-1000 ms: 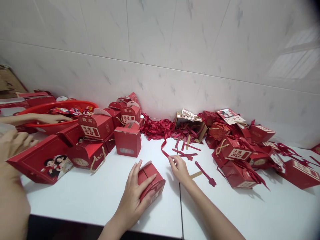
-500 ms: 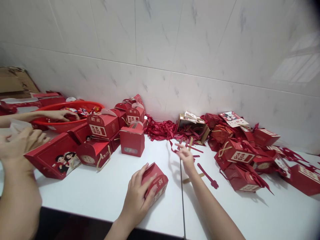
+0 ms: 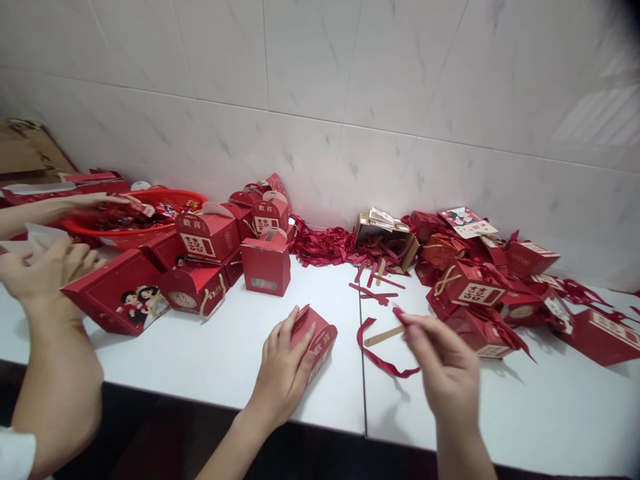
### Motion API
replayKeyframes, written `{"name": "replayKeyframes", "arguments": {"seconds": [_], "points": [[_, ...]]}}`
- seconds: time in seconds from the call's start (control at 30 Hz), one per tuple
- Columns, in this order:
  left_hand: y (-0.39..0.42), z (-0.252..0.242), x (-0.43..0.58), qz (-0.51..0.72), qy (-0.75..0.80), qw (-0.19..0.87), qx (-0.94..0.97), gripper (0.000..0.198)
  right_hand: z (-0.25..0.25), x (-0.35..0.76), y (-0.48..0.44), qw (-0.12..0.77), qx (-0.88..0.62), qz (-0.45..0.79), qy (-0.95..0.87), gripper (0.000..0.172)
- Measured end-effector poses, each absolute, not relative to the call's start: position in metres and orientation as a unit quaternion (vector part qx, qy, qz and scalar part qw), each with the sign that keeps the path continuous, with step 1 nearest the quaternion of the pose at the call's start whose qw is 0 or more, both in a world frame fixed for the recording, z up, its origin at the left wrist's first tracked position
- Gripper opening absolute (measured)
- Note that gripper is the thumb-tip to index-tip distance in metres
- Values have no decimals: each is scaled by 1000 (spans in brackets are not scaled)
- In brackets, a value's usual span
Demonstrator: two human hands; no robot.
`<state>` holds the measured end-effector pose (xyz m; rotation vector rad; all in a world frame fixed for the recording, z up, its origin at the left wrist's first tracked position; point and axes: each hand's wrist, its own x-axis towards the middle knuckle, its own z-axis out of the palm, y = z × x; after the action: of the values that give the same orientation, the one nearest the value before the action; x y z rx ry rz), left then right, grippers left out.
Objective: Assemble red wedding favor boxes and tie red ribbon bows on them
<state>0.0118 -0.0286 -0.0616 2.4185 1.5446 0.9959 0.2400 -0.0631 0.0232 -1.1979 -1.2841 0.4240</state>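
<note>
My left hand [image 3: 284,370] rests on a small red gift box [image 3: 320,339] lying on its side on the white table [image 3: 210,360], fingers wrapped over its near end. My right hand [image 3: 443,370] is raised just right of it, pinching one end of a dark red ribbon [image 3: 380,357] that curls down to the tabletop. A gold strip [image 3: 383,336] lies under the ribbon.
Another person's hands [image 3: 43,273] work at the far left by a flat red box [image 3: 117,300] and a red basin [image 3: 135,223]. Finished red boxes [image 3: 210,233] stand behind. Loose ribbons [image 3: 325,245], a cardboard box [image 3: 383,233] and several red boxes [image 3: 475,293] crowd the right.
My right hand drew back from the ribbon pile toward me, carrying a red ribbon. My left hand stayed on the small box. The view shifted slightly.
</note>
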Motion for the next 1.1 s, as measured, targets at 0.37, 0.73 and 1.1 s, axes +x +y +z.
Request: {"name": "replayKeyframes", "arguments": {"seconds": [0.37, 0.73, 1.1], "points": [[-33, -55, 18, 340, 522, 26, 782, 39, -34, 190, -54, 521, -478, 352, -614, 9], [-25, -38, 19, 351, 480, -37, 803, 38, -34, 193, -51, 504, -481, 354, -624, 7], [-13, -16, 21, 391, 457, -66, 796, 19, -27, 191, -41, 484, -476, 342, -650, 9]]}}
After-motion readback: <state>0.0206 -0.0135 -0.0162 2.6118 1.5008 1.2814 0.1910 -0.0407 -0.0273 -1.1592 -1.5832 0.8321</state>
